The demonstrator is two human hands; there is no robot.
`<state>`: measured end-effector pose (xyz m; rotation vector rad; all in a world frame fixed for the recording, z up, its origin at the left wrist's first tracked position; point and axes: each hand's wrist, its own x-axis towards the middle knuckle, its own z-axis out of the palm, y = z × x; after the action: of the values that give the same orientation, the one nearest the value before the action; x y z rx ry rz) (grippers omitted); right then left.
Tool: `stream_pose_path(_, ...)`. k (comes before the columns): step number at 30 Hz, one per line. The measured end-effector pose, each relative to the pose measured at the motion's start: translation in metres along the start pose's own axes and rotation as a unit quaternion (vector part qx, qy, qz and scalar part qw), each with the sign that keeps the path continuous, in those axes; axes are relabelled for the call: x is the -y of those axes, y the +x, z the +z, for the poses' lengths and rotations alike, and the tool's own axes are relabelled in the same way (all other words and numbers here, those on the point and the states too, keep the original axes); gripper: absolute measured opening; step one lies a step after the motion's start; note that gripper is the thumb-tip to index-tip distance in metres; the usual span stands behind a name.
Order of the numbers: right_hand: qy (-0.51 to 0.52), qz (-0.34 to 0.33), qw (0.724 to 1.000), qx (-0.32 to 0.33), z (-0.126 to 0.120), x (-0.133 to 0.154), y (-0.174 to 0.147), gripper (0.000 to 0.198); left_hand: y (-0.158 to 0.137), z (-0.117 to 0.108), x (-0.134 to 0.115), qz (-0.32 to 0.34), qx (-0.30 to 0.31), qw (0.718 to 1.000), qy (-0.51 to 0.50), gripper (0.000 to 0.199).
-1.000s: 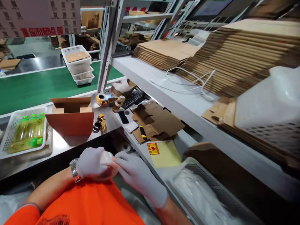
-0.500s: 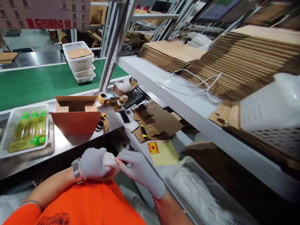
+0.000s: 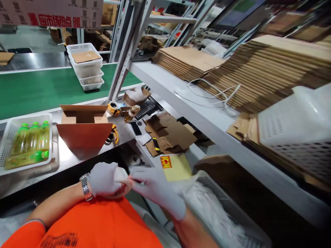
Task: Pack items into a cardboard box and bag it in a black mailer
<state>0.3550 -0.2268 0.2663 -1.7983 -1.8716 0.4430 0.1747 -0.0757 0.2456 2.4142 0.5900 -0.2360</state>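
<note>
I see matt grey knit gloves on my left hand (image 3: 103, 179) and right hand (image 3: 157, 189), a shiny metal wristwatch (image 3: 85, 187), and a smooth orange cloth shirt (image 3: 103, 224). The bench (image 3: 67, 158) is brushed, reflective steel. The open carton (image 3: 84, 129) is matt brown cardboard; the basket (image 3: 7, 131) at the bench's left edge is white perforated plastic.

packing warehouse, green conveyor belt (image 3: 38, 91), stacks of flat cardboard boxes (image 3: 258, 69) on metal shelf (image 3: 181, 100), open carton (image 3: 84, 127)
</note>
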Motion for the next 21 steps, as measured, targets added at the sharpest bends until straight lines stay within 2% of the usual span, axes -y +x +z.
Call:
stream_pose_path(5,0.005,0.045,0.999,-0.012,0.007,0.000,0.007,0.021,0.000,-0.001,-0.001,-0.005,-0.013,1.000,0.013,0.042)
stream_pose_path(10,0.063,0.101,0.993,-0.004,0.005,-0.004,0.007,0.020,0.001,-0.004,-0.002,-0.006,-0.005,1.000,0.006,0.040)
stream_pose_path(15,0.124,0.088,0.988,-0.003,-0.001,-0.011,0.000,0.021,0.003,-0.005,-0.003,-0.018,-0.012,1.000,-0.009,0.045)
stream_pose_path(21,0.196,0.085,0.976,-0.035,0.005,-0.016,-0.002,0.022,0.009,-0.005,-0.008,-0.024,-0.002,1.000,0.004,0.045)
